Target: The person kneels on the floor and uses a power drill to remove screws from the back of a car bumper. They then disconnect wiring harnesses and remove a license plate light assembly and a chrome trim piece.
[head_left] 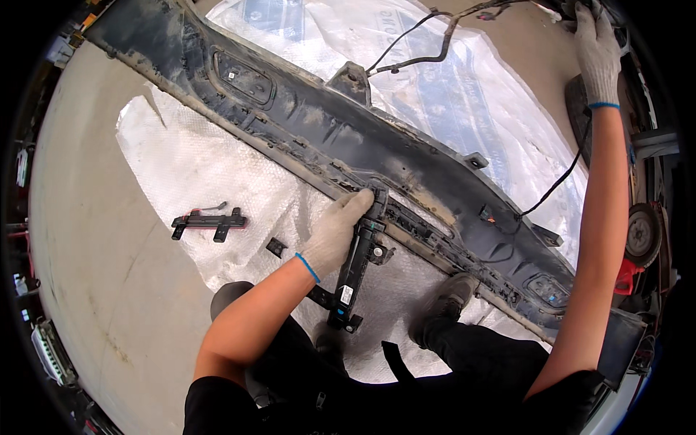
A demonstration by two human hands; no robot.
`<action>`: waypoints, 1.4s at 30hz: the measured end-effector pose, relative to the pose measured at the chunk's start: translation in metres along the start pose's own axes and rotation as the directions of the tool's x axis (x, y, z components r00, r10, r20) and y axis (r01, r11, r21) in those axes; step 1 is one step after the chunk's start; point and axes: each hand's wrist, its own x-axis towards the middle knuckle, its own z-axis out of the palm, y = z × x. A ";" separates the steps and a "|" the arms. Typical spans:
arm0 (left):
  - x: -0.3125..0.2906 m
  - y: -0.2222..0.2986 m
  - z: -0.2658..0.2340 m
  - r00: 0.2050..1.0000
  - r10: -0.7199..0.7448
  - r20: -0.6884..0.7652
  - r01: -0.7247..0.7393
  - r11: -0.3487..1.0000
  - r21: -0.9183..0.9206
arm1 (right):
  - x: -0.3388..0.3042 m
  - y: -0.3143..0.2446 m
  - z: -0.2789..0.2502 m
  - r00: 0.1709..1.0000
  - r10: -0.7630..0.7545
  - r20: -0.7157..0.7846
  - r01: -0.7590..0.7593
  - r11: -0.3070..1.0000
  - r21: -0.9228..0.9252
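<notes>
My left hand [341, 235], in a pale knit glove with a blue cuff, grips the upper end of a long black plastic lamp-like bar [355, 268] with bracket tabs and a small white label. That end meets the lower edge of a dirty black vehicle bumper [406, 156], which lies diagonally before me, inner side up. My right hand [599, 58], gloved alike, is stretched to the far right, fingers bent around dark stuff at the picture's rim. A black wiring harness [444, 54] runs from the bumper toward it; the fingertips are partly hidden.
A similar bracketed bar [210, 222] with a red strip lies left on the bubble wrap [174, 156]. White-and-blue plastic sheeting [464, 94] is spread beyond the bumper. My shoe [455, 293] is close to its near edge. A wheel [641, 233] stands at right.
</notes>
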 end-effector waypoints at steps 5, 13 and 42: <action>0.002 -0.008 0.015 0.999 -0.042 0.025 0.041 0.997 0.059 | -0.012 0.068 -0.070 0.953 0.136 0.270 -0.073 0.970 -0.231; 0.005 -0.018 0.008 0.995 -0.054 -0.081 0.056 0.998 0.025 | -0.082 0.107 -0.060 0.726 0.499 0.472 -0.014 0.698 -0.716; 0.020 -0.011 0.010 0.992 0.008 -0.127 -0.024 0.992 -0.125 | -0.299 -0.003 -0.145 -0.051 0.915 0.400 0.139 0.403 -0.904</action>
